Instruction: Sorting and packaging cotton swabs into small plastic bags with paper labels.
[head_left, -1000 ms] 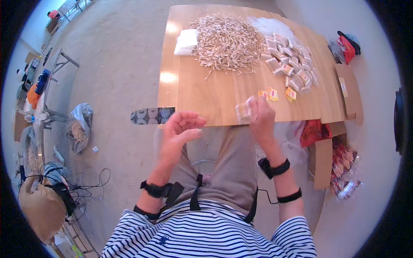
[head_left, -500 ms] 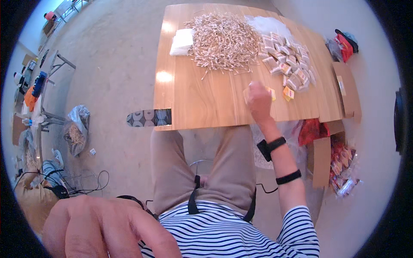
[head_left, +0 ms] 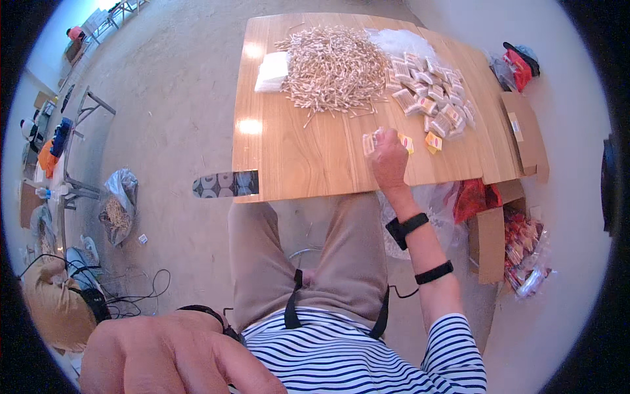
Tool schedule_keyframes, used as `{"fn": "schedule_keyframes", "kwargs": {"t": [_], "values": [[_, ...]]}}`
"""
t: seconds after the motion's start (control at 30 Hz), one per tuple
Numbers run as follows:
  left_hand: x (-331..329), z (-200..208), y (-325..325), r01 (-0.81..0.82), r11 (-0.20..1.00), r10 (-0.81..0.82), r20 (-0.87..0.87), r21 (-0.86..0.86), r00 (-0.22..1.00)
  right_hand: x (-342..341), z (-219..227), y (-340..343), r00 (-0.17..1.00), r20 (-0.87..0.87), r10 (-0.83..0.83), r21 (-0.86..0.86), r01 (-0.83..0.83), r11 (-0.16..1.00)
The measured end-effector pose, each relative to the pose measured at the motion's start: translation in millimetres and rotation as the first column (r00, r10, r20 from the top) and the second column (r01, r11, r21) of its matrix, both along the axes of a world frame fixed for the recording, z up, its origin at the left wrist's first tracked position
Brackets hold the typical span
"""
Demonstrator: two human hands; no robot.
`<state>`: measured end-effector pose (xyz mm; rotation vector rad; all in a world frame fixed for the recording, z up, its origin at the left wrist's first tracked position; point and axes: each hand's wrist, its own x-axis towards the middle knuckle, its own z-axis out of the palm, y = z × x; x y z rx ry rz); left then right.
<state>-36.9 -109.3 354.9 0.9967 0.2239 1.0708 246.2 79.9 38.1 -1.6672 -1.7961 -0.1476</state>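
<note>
Left hand (head_left: 174, 358) moved from the table (head_left: 308, 161) to low in my view
I watched the right hand (head_left: 390, 157) pinch a clear swab packet (head_left: 369, 144) over the table's near side, left of yellow cards (head_left: 433, 142); left fingertips hidden, I couldn't tell that grip

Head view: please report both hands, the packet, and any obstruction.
Left hand near camera, blocking lower-left view, grip unclear. Right hand closed on small packet, over table. Yellow cards just right of it.
</note>
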Motion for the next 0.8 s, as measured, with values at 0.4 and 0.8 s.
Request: {"fn": "schedule_keyframes", "kwargs": {"t": [0.4,0.8], "values": [[24,-23,-11,0.189,0.914,-0.263,0.172,0.359,0.949,16,-17,8,0.961,0.220,0.166,0.007,-0.172,0.985],[90,-42,-48,0.077,0.996,-0.095,0.578,0.056,0.810,25,41,-57,-0.479,-0.849,-0.223,0.092,-0.550,0.830]]}}
